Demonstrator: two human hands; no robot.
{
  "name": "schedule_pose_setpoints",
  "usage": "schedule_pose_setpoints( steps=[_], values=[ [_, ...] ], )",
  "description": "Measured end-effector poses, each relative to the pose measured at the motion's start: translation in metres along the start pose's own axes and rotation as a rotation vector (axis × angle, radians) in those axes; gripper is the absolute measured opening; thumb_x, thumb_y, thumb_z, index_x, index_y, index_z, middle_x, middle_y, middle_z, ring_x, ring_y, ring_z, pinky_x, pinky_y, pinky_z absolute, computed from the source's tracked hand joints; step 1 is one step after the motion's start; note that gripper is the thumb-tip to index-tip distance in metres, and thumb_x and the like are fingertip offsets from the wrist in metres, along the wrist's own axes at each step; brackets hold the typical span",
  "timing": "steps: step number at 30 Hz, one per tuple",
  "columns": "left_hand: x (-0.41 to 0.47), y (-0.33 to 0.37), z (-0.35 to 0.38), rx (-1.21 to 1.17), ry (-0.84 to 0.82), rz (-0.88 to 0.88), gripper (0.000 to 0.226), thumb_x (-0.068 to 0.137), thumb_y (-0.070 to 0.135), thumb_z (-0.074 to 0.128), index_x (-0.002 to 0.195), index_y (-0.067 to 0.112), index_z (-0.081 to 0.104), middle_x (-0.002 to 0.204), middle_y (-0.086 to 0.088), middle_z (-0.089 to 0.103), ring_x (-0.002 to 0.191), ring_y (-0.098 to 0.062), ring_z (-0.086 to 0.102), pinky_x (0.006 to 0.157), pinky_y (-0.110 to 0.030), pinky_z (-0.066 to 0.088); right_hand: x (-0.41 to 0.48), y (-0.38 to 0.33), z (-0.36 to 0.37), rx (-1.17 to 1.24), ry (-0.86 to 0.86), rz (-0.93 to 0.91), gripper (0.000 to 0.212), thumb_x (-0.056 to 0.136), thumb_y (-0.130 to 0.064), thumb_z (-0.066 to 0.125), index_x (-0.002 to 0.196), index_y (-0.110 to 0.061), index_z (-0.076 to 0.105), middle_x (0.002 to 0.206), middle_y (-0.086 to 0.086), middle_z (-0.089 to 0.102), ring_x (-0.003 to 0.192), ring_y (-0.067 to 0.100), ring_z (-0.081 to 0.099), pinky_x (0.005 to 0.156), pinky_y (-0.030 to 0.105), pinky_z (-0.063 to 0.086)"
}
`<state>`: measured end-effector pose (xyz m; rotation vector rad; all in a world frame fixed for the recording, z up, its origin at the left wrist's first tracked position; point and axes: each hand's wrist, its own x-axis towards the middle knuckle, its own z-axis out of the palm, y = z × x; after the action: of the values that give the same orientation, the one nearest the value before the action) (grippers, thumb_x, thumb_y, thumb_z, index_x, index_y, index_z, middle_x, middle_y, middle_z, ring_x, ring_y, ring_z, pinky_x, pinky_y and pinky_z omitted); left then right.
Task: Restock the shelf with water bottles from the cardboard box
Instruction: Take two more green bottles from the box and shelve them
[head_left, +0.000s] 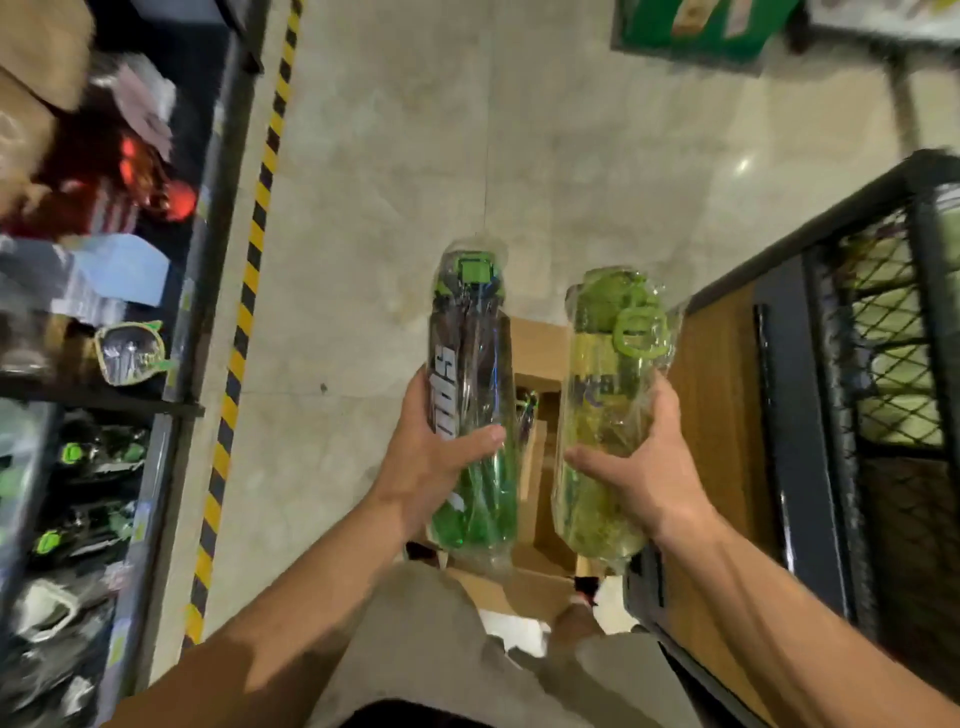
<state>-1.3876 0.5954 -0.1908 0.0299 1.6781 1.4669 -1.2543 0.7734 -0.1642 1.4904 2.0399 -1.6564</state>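
Observation:
My left hand (441, 447) grips a dark bottle with a green cap and green base (470, 364), wrapped in clear plastic, held upright. My right hand (641, 462) grips a pale yellow-green bottle with a green loop lid (610, 374), also in clear wrap. Both bottles hang above an open cardboard box (535, 343) on the floor, mostly hidden behind them. The shelf (171, 395) runs down the left edge; its lower level holds similar dark green-capped bottles (88, 457), blurred.
A yellow-and-black hazard stripe (244, 322) runs on the concrete floor beside the shelf. A black metal-mesh rack with a wooden panel (810, 395) stands at right. A green box (701, 26) lies at the top. My grey-trousered legs are below.

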Motion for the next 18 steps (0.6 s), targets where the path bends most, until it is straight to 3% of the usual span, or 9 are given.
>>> schedule_pose_setpoints(
  steps=[3,5,9,12,15,18],
  values=[
    [-0.029,0.038,-0.019,0.038,0.003,0.076,0.083,0.070,0.013,0.087,0.140,0.028,0.044,0.119,0.007,0.070,0.108,-0.010,0.069,0.091,-0.032,0.058,-0.047,-0.045,0.008,0.046,-0.003,-0.102,0.132,0.059,-0.031,0.095,0.158,-0.033,0.008,0.159,0.003,0.035,0.139,0.022,0.043,0.112,0.037,0.036],
    [-0.045,0.059,-0.027,0.061,-0.004,0.124,0.080,0.065,0.021,0.085,0.135,0.030,0.048,0.114,0.010,0.071,0.106,-0.011,0.069,0.089,-0.035,0.059,-0.071,-0.062,0.009,0.116,0.002,-0.167,0.126,0.061,-0.028,0.095,0.156,-0.038,0.011,0.153,-0.002,0.042,0.136,0.020,0.046,0.116,0.043,0.035],
    [-0.073,0.089,-0.030,0.069,-0.014,0.220,0.083,0.069,0.008,0.087,0.140,0.023,0.045,0.122,-0.007,0.069,0.108,-0.021,0.069,0.077,-0.029,0.059,-0.106,-0.078,-0.007,0.117,0.033,-0.304,0.117,0.066,-0.023,0.093,0.153,-0.036,0.017,0.140,-0.016,0.048,0.125,0.008,0.052,0.115,0.040,0.036],
    [-0.103,0.096,-0.015,0.016,-0.017,0.289,0.088,0.070,0.003,0.086,0.142,0.024,0.041,0.124,-0.005,0.066,0.099,-0.007,0.070,0.073,-0.022,0.057,-0.125,-0.076,-0.030,0.093,0.042,-0.365,0.123,0.065,-0.033,0.093,0.156,-0.040,0.011,0.153,-0.008,0.041,0.137,0.018,0.044,0.117,0.047,0.034],
    [-0.138,0.088,0.008,0.022,0.052,0.356,0.093,0.072,0.013,0.087,0.146,0.035,0.036,0.125,0.014,0.066,0.105,0.002,0.066,0.088,-0.023,0.054,-0.138,-0.070,-0.052,0.040,0.048,-0.454,0.125,0.069,-0.035,0.091,0.158,-0.040,0.003,0.163,-0.005,0.025,0.146,0.022,0.030,0.114,0.041,0.030],
    [-0.180,0.078,0.034,-0.022,0.123,0.415,0.091,0.073,0.006,0.086,0.144,0.031,0.034,0.129,0.011,0.062,0.103,0.009,0.065,0.078,-0.009,0.050,-0.154,-0.066,-0.066,0.009,-0.009,-0.561,0.125,0.067,-0.036,0.093,0.159,-0.038,0.006,0.163,-0.005,0.027,0.145,0.022,0.033,0.110,0.040,0.035]
  ],
)
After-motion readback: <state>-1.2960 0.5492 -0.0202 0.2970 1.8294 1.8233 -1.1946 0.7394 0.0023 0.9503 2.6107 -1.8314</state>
